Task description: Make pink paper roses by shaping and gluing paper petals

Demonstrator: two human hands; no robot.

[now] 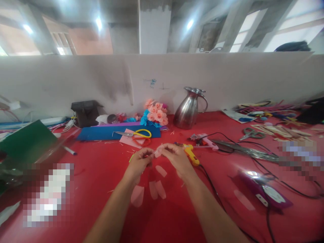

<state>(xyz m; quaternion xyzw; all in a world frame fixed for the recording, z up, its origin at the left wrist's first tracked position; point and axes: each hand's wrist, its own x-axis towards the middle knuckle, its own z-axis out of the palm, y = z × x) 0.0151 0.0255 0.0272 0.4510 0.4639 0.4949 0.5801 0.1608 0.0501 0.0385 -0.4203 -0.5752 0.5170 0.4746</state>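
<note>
Pink petal (pixel 158 152): held up between both hands, above the middle of the red table.
Petal's long axis: seems to slant from lower left to upper right; it is small and partly covered by fingers, so which end is the tip cannot be told.
Red table (pixel 96 175): spreads under everything, up to the pale partition (pixel 101 81).
Blue sheet (pixel 93 133): lies flat beyond the left hand, long side running left to right.
Steel jug (pixel 186 113): upright near the partition, handle to the right.
Flower bunch (pixel 157 114): pink and blue, just left of the jug.
Left hand (pixel 141 160): thumb and fingers in a narrow pinch at the petal's left side.
Right hand (pixel 174 157): fingers closed narrowly on the petal's right side.
Yellow glue gun (pixel 192 158): just right of the right hand.
Yellow-handled scissors (pixel 129 134): over the blue sheet, blades to the left.
Loose petals (pixel 161 170): four lie below the hands, the nearest slanting from upper left to lower right.
</note>
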